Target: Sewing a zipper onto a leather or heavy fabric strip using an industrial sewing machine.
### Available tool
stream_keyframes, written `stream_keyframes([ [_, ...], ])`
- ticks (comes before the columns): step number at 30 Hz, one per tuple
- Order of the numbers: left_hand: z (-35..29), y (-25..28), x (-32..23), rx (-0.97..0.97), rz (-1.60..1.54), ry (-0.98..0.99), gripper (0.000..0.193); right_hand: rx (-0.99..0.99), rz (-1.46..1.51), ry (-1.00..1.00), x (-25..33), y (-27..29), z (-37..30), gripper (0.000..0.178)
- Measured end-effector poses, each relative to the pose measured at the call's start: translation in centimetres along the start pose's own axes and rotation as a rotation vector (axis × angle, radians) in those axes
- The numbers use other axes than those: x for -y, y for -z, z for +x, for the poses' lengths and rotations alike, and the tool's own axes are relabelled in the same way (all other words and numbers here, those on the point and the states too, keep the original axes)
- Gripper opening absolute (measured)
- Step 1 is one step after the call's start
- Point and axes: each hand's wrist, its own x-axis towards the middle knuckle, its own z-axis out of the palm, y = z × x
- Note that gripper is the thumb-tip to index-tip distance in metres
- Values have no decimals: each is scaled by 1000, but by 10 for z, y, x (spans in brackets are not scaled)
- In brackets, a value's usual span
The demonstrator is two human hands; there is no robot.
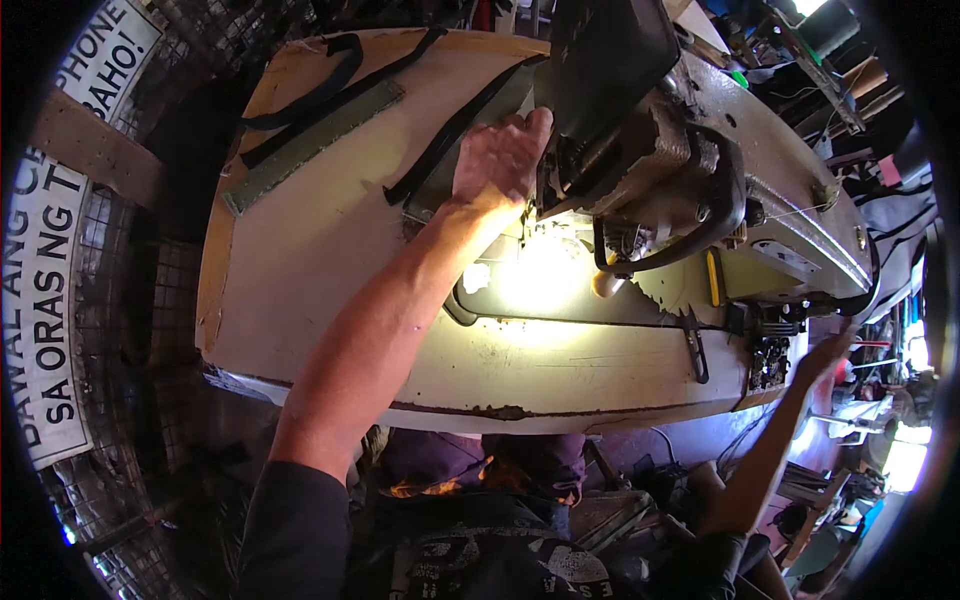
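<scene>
A large sewing machine (pixel 800 185) stands on a worn white table, its needle area (pixel 540 270) brightly lit. My left hand (pixel 500 160) is closed just behind and left of the needle area, close to the machine head. What its fingers hold, if anything, is hidden. Beside and partly beneath that hand lies a dark green piece (pixel 430 190) with a black strip (pixel 460 125) along it. My right arm reaches to the machine's right end, where my right hand (pixel 838 345) is near the rim of the view; its fingers do not show clearly.
Thread snips (pixel 695 348) and a slim yellow tool (pixel 714 278) lie right of the needle area. A box of small metal parts (pixel 770 362) sits at the table's right edge. At the back left lie a green strip (pixel 315 145) and black straps (pixel 320 95). Wire mesh stands left.
</scene>
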Motion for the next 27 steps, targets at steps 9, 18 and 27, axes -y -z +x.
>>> stream_keyframes([
  [9,-9,62,-37,236,228,10,56,425,-41,157,4,-15,108,42],
  [18,-12,5,8,-276,-324,-73,32,109,-107,179,8,0,39,44],
  [27,-7,55,-25,219,11,31,48,104,-9,-129,3,-18,10,38],
])
